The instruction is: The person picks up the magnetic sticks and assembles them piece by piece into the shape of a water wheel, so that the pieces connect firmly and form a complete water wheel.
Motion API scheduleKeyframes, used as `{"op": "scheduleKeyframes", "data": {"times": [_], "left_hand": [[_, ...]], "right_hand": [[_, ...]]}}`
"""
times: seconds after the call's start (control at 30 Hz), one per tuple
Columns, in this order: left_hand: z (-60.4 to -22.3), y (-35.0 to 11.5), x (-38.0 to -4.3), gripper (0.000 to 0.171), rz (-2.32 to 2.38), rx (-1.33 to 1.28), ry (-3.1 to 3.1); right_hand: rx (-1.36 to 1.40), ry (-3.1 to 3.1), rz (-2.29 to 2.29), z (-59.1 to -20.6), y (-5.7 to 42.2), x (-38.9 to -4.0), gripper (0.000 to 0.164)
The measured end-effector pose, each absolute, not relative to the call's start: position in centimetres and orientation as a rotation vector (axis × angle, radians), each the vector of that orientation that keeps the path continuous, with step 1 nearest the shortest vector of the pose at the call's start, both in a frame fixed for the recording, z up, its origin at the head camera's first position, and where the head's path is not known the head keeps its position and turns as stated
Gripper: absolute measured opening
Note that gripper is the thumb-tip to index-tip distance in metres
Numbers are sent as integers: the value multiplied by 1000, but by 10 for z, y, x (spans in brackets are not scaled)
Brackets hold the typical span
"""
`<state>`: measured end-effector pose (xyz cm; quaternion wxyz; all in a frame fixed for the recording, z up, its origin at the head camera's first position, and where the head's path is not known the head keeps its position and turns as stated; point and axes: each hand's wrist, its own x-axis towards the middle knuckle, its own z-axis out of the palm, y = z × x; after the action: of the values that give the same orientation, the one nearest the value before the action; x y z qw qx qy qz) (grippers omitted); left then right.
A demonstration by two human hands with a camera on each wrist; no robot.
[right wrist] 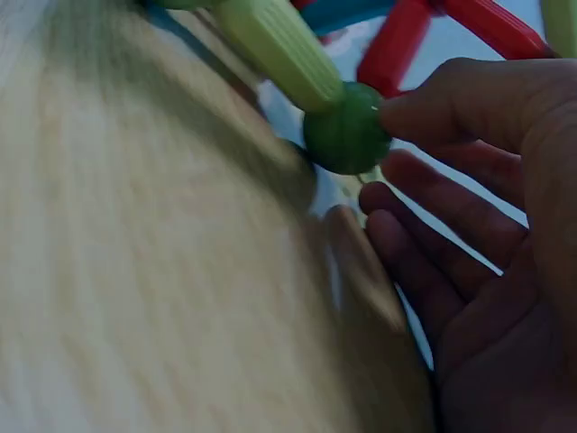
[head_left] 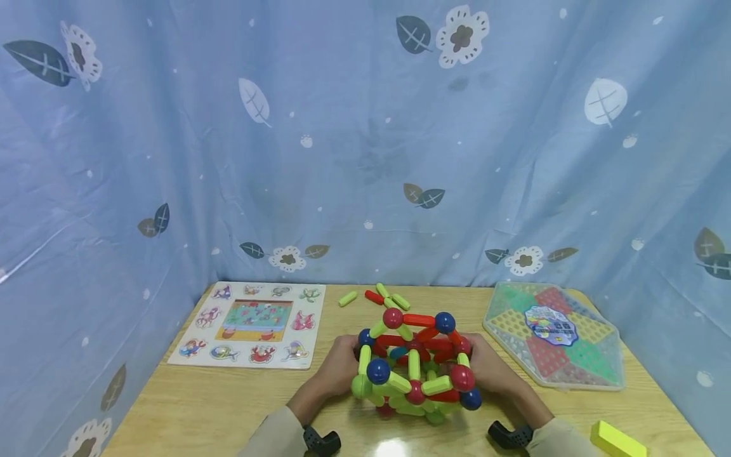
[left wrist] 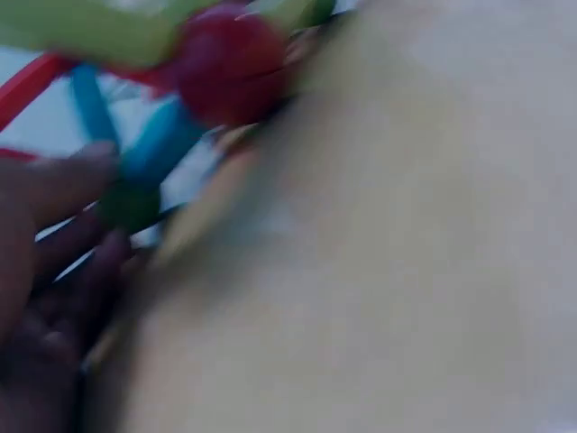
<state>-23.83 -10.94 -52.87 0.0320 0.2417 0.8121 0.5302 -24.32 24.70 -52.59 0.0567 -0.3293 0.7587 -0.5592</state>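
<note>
A ball-and-rod construction toy [head_left: 414, 366], built from red, blue and green balls joined by yellow-green, red and blue rods, is between my two hands at the front of the table. My left hand [head_left: 341, 365] holds its left side; in the left wrist view the thumb and fingers pinch a dark green ball [left wrist: 129, 207] below blue rods. On the opposite side, my right hand [head_left: 484, 365] grips the structure. The right wrist view has the thumb and fingertips around another green ball [right wrist: 347, 128], close above the tabletop. In the head view, the structure hides most fingertips.
Several loose yellow-green rods [head_left: 348, 298] and a red rod [head_left: 374, 297] lie behind the structure. A sea-animal puzzle board [head_left: 316, 304] is at left. At right are a clear plastic case [head_left: 554, 336] of coloured pieces and a yellow block [head_left: 619, 438]. A blue curtain [head_left: 365, 139] backs the table.
</note>
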Motion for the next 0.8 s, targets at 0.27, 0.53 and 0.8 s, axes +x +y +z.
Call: {"op": "scheduleKeyframes", "data": {"times": [0.27, 0.53, 0.8], "left_hand": [[-508, -157, -268, 49, 1856, 676, 2148], [-488, -166, -320, 42, 1811, 510, 2498], [-489, -126, -339, 30, 1053, 382, 3108]], "right_hand": [[-1046, 2281, -1731, -531, 241, -240, 27], [-1041, 2331, -1680, -529, 241, -239, 25], [-997, 2382, -1641, -530, 245, -241, 26]]}}
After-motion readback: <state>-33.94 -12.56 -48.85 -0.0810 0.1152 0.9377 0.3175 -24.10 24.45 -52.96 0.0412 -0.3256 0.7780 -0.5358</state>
